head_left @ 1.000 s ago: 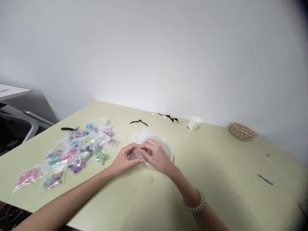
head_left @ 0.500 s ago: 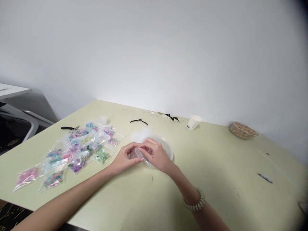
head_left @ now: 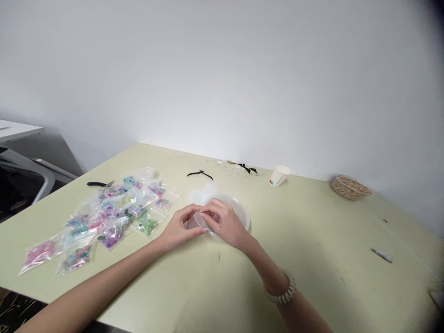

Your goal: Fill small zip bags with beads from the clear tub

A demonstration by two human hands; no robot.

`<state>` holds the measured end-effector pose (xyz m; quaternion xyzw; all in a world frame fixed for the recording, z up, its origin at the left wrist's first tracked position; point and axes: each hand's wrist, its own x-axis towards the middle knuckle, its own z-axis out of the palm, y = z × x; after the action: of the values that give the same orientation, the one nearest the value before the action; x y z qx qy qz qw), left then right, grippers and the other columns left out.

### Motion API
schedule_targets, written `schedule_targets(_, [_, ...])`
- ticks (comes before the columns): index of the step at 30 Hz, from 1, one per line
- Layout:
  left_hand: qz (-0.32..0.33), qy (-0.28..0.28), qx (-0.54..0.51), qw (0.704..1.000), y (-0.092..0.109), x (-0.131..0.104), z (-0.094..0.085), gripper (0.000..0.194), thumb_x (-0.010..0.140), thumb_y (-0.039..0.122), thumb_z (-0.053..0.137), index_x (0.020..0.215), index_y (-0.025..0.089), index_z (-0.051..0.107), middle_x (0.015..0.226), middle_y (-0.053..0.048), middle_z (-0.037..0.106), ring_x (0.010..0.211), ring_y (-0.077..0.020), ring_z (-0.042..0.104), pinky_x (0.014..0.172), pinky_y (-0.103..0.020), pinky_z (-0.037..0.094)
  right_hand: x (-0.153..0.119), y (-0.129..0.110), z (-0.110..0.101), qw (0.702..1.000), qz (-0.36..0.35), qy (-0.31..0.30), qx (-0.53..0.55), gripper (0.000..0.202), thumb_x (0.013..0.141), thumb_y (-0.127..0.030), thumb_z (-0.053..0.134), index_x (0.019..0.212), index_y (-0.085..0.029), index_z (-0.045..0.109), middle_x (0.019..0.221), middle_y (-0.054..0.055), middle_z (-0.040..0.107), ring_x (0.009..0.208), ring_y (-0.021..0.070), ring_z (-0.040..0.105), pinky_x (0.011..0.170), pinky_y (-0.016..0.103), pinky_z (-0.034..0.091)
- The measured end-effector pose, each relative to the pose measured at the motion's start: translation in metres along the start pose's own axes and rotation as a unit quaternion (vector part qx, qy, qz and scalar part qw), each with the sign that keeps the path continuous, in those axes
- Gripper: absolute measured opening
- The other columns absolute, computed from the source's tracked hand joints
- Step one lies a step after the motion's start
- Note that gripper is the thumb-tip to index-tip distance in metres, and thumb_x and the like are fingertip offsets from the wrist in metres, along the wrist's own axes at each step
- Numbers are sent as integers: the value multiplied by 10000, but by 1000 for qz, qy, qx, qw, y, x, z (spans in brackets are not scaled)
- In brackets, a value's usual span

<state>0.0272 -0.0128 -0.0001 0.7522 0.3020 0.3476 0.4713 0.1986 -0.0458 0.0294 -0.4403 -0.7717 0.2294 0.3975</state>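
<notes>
A small clear plastic zip bag (head_left: 194, 221) is between my hands, partly hidden by the fingers. My left hand (head_left: 180, 226) curls round it from the left, thumb stretched along its near side. The fingertips of my right hand (head_left: 224, 222) pinch its upper edge; what is inside the bag I cannot make out. Under and behind my right hand stands a round, pale, translucent dish (head_left: 244, 215). White filmy material (head_left: 204, 192) lies just behind my hands. A pale coiled band (head_left: 286, 289) sits round my right wrist.
Several clear bags of coloured beads (head_left: 113, 212) spread over the left of the table. Black-handled pliers (head_left: 100, 184) lie behind them, a second pair of pliers (head_left: 200, 174) at the back middle. A paper cup (head_left: 279, 175) and a tub of brown pieces (head_left: 350, 187) stand near the wall.
My hands and the bag keep almost the same pose, with only a slight shift of the right fingers. The view has moved very slightly.
</notes>
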Motion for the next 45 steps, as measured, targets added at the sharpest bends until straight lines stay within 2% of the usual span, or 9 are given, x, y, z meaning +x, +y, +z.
schedule_targets(13, [15,-5,6,1000,7,0,1,386,715,366,688,1027,168,575,975,-64,653,908,-215,595,792,-308,437,0,3,1,1000,-3,-1,8,126,867,-150,507,841,-185,625,829,16,577,729,113,541,641,232,421])
schedule_targets(45, [19,-18,7,1000,3,0,2,405,724,361,684,1042,159,535,979,-64,617,906,-210,586,795,-320,440,-1,1,0,1000,-2,0,11,127,865,-144,506,835,-179,625,826,16,563,715,108,526,636,230,407])
